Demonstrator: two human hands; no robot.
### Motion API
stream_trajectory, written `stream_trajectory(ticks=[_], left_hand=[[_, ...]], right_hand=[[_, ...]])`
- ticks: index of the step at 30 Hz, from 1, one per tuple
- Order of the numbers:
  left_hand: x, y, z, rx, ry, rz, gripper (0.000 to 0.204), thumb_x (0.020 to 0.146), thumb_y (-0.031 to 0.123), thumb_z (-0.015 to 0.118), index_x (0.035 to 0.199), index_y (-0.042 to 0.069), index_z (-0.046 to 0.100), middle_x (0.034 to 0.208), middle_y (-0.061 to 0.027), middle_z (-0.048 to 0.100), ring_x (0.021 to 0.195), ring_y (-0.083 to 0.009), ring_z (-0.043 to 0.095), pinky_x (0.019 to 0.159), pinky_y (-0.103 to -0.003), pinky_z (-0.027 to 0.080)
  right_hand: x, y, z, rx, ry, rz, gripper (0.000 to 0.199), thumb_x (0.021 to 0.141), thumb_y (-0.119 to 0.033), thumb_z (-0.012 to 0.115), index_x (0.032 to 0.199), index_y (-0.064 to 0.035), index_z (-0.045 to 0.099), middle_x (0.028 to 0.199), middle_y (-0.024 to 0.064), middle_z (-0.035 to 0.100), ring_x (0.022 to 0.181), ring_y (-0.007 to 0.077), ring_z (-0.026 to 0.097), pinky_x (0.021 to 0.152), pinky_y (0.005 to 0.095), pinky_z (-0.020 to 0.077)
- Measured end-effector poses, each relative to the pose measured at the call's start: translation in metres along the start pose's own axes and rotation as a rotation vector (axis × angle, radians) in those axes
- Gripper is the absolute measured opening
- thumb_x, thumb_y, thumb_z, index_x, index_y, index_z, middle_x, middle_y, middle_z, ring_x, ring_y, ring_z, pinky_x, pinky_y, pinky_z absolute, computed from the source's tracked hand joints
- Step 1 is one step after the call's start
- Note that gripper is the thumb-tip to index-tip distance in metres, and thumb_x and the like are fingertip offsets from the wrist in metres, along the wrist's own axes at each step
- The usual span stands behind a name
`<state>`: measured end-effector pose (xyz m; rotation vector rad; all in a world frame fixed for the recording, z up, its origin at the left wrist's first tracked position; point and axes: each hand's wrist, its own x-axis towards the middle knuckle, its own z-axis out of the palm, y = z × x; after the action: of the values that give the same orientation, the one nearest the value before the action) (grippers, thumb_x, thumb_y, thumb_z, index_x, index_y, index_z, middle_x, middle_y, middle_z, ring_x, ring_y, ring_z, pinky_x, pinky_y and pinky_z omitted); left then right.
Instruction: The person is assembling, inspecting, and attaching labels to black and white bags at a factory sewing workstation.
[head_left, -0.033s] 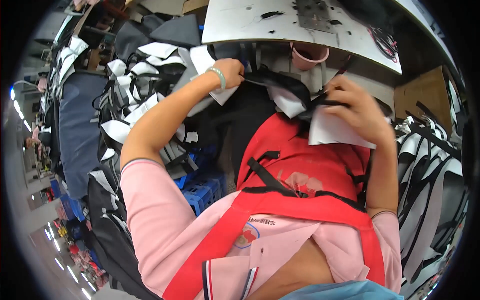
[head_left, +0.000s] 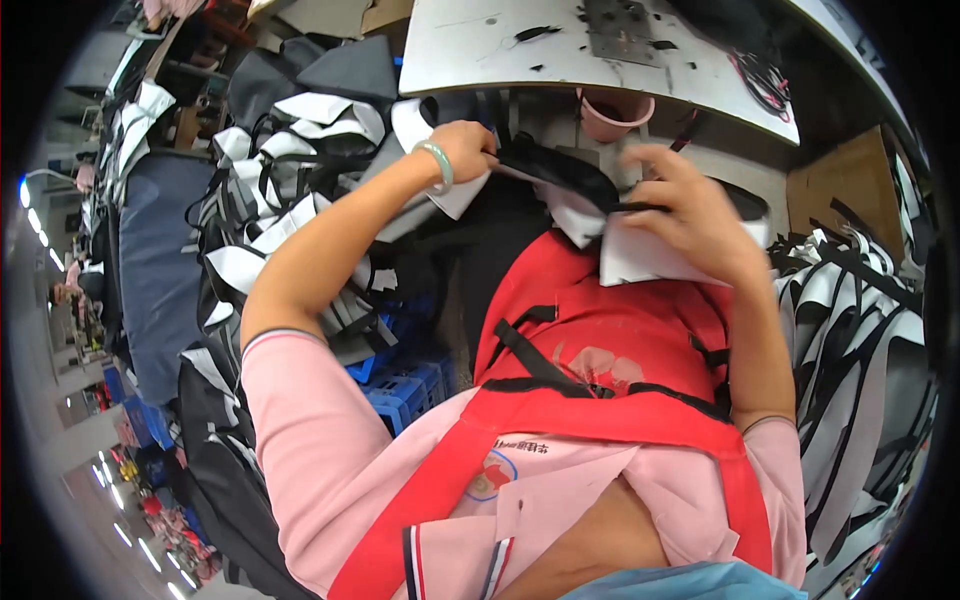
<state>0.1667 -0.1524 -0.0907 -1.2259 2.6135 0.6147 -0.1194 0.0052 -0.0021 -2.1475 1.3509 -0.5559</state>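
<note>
A black-and-white fabric piece (head_left: pixel 575 180) with a dark edge stretches between my hands above my red apron (head_left: pixel 610 345). My left hand (head_left: pixel 463 152), with a pale green bangle on the wrist, is closed and pinches the piece's left end. My right hand (head_left: pixel 690 212) is partly smeared by motion. Its curled fingers grip the dark strip at the other end, while the index finger is raised. Below that hand a white panel (head_left: pixel 650 252) hangs over the apron. The pinched edges are largely hidden by my fingers.
Ahead is a white table (head_left: pixel 470 45) with black scraps on it. A pink bucket (head_left: pixel 612 118) stands beneath its edge. Piled black, grey and white pieces (head_left: pixel 300 150) lie at left, above a blue crate (head_left: pixel 410 390). More strips (head_left: pixel 850 330) hang at right, near a cardboard sheet (head_left: pixel 840 190).
My right hand has shifted slightly left, its index finger lifting. The white panel beneath has slid left with it. My left hand keeps its pinch nearly in place.
</note>
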Motion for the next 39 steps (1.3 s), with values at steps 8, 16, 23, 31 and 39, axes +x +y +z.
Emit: stream_trajectory(ticks=[8, 16, 23, 31, 39], left_hand=[[-0.024, 0.124, -0.087, -0.902, 0.194, 0.159, 0.021, 0.083, 0.020, 0.067, 0.086, 0.000, 0.069, 0.073, -0.0033, 0.064, 0.068, -0.0087, 0.056, 0.063, -0.026, 0.047], [0.011, 0.182, -0.139, -1.196, 0.212, 0.302, 0.019, 0.088, 0.020, 0.068, 0.092, 0.002, 0.068, 0.080, 0.0004, 0.065, 0.072, -0.0063, 0.057, 0.066, -0.022, 0.045], [0.073, 0.152, -0.111, -1.054, 0.159, 0.057, 0.023, 0.087, 0.022, 0.067, 0.091, 0.000, 0.070, 0.078, -0.0025, 0.066, 0.067, -0.0085, 0.059, 0.061, -0.025, 0.047], [0.065, 0.155, -0.107, -0.959, -0.020, 0.075, 0.020, 0.087, 0.023, 0.068, 0.093, 0.004, 0.070, 0.083, 0.0013, 0.065, 0.075, -0.0067, 0.057, 0.070, -0.023, 0.044], [0.063, 0.149, -0.138, -1.032, -0.068, 0.191, 0.026, 0.086, 0.023, 0.069, 0.101, 0.002, 0.068, 0.087, -0.0011, 0.066, 0.077, -0.0084, 0.059, 0.075, -0.022, 0.045]], right_hand=[[0.016, 0.002, -0.015, 0.000, -0.188, 0.058, 0.020, 0.078, -0.022, 0.070, 0.090, -0.0055, 0.070, 0.105, 0.0114, 0.060, 0.102, 0.0297, 0.057, 0.085, 0.0370, 0.0454], [-0.008, -0.004, -0.118, 0.069, 0.204, 0.063, 0.018, 0.076, -0.009, 0.069, 0.090, 0.0023, 0.067, 0.114, 0.0104, 0.063, 0.088, 0.0244, 0.063, 0.081, 0.0313, 0.0475], [-0.012, 0.009, -0.080, -0.234, 0.341, 0.192, 0.016, 0.074, -0.016, 0.070, 0.083, -0.0027, 0.068, 0.121, 0.0067, 0.059, 0.094, 0.0245, 0.061, 0.082, 0.0335, 0.0481], [0.026, 0.060, -0.042, 0.005, 0.302, 0.100, 0.022, 0.080, -0.018, 0.067, 0.095, -0.0022, 0.067, 0.097, 0.0119, 0.067, 0.084, 0.0282, 0.064, 0.076, 0.0355, 0.0494], [0.039, 0.058, -0.112, 0.397, 0.088, 0.084, 0.024, 0.085, -0.022, 0.068, 0.085, 0.0015, 0.061, 0.073, -0.0037, 0.053, 0.072, 0.0044, 0.047, 0.065, 0.0221, 0.0403]])
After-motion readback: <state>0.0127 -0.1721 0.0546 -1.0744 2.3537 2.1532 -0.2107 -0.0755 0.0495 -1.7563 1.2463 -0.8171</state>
